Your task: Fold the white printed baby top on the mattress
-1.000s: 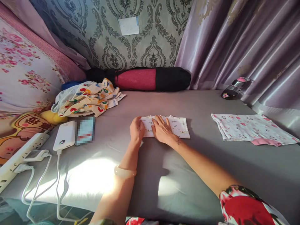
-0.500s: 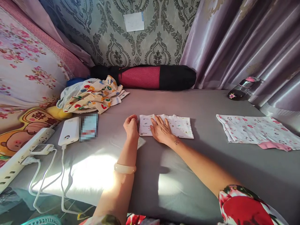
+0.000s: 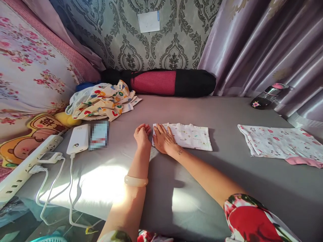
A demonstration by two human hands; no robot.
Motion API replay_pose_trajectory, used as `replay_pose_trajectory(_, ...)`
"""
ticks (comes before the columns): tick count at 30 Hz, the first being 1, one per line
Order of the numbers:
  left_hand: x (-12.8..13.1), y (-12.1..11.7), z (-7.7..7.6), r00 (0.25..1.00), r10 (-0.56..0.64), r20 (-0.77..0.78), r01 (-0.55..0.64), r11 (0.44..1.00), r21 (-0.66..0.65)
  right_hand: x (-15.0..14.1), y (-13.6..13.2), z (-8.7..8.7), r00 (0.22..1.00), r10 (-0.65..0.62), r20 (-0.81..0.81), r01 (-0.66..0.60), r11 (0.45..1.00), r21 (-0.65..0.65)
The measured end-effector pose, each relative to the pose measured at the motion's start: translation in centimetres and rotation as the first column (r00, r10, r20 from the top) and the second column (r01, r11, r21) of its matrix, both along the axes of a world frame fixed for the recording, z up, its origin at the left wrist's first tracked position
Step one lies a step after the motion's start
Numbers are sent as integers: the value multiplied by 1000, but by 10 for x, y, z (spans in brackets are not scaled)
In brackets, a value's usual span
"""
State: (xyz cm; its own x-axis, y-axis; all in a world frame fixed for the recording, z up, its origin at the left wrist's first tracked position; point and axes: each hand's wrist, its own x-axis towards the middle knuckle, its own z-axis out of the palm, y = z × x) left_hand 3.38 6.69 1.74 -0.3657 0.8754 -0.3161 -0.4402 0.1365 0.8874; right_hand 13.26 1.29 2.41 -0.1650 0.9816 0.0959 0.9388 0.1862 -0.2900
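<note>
My right hand [image 3: 163, 138] lies flat, fingers spread, on the left part of a folded white garment [image 3: 194, 137] with small printed figures. Just beyond that garment's left edge is my left hand [image 3: 142, 135], its fingers curled in loosely and nothing visible in them. A pale bangle [image 3: 136, 180] circles my left forearm. The folded garment rests on a grey bed sheet [image 3: 202, 111]. Farther right lies another folded garment [image 3: 275, 139], white with pink and red prints and a pink edge.
Crumpled patterned clothes [image 3: 106, 101] lie at the back left, by a black and red roll bag [image 3: 153, 82]. A power bank [image 3: 78, 137], a blurred flat item [image 3: 99, 135] and a power strip [image 3: 15, 181] with cables occupy the left. A bottle [image 3: 267, 97] leans at the right.
My right hand has slid left over the folded garment to its left end. My left hand stays beside that edge, fingers slightly looser. The whole view has shifted a little.
</note>
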Motion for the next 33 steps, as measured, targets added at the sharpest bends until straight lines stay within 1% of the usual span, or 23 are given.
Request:
replay_pose_trajectory(6, 3, -1, 4, 997, 42, 67, -41, 999, -17, -1, 0, -4, 1000, -4, 12, 4, 1000, 4)
replay_pose_trajectory(9, 3, -1, 5, 997, 42, 65, -41, 999, -9, -1, 0, -3, 1000, -7, 14, 7, 1000, 9)
replay_pose_trajectory(12, 4, -2, 5, 999, 24, 45, -24, 1000, -3, 1, 1, 0, 1000, 2, 14, -2, 1000, -12)
replay_pose_trajectory(16, 7, -4, 3, 999, -25, -49, 26, 999, 24, 10, -1, 5, 1000, 8, 20, -8, 1000, -6)
replay_pose_trajectory(18, 9, -6, 2, 984, -65, -165, 78, 994, 75, 17, -4, 7, 999, -22, 32, 21, 1000, 17)
replay_pose_trajectory(19, 10, -7, 1, 964, -87, -252, 119, 986, 115, 21, -6, 7, 999, -38, 39, 37, 999, 27)
replay_pose_trajectory(20, 12, -8, 0, 928, -105, -356, 170, 973, 155, 25, -8, 6, 998, -53, 47, 51, 998, 37)
replay_pose_trajectory(21, 13, -10, -1, 875, -119, -470, 230, 955, 186, 28, -9, 5, 996, -64, 55, 61, 997, 42)
replay_pose_trajectory(23, 17, -12, -2, 724, -133, -677, 352, 915, 196, 34, -12, 3, 995, -74, 71, 71, 997, 33)
replay_pose_trajectory(25, 20, -15, -4, 548, -152, -823, 453, 881, 139, 37, -13, 0, 994, -68, 88, 66, 998, 16)
replay_pose_trajectory(27, 22, -17, -6, 387, -171, -906, 519, 852, 61, 38, -13, -2, 992, -63, 105, 62, 998, 15)
replay_pose_trajectory(29, 23, -17, -7, 263, -175, -949, 552, 834, -1, 37, -13, -3, 991, -68, 119, 64, 997, 31)
replay_pose_trajectory(31, 22, -18, -7, 177, -171, -969, 567, 823, -42, 37, -12, -4, 990, -73, 122, 69, 997, 38)
replay_pose_trajectory(33, 21, -19, -6, 109, -174, -979, 574, 815, -81, 37, -13, -3, 991, -70, 112, 67, 997, 32)
